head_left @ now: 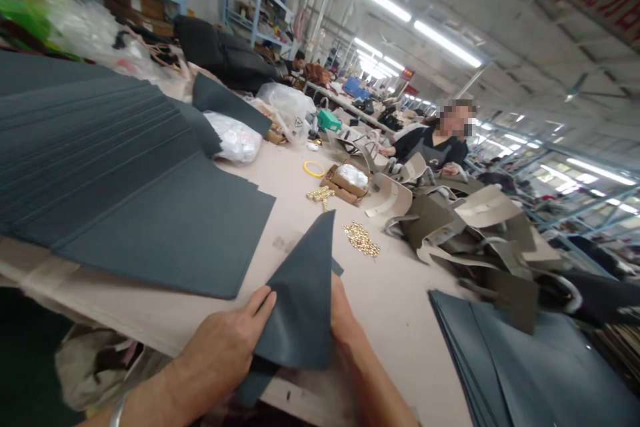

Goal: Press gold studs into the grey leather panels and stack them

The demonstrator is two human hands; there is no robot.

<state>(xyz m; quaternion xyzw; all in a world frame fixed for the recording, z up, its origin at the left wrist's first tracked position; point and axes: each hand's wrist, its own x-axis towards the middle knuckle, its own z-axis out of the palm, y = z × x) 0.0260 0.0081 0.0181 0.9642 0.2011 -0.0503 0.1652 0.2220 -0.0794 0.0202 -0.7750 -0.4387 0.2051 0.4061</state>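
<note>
A dark blue-grey leather panel point(300, 307) is held up, bent, over the table's front edge between my two hands. My left hand point(233, 333) grips its left side, thumb and fingers closed on it. At the right side my right hand point(343, 313) is closed on the same panel, its fingertips hidden behind it. To the left lies a fanned stack of similar panels point(165, 227). Another pile of dark panels point(540, 360) is at the right. Small gold metal pieces point(361, 240) lie in a heap beyond my hands, with more gold pieces point(320, 195) farther back.
On the table point(395, 333) stand a small cardboard box point(343, 185) with a plastic bag in it and a yellow tape roll point(314, 169). Brown-and-beige bag parts point(465, 227) pile up at the right. A co-worker point(435, 143) is across the table.
</note>
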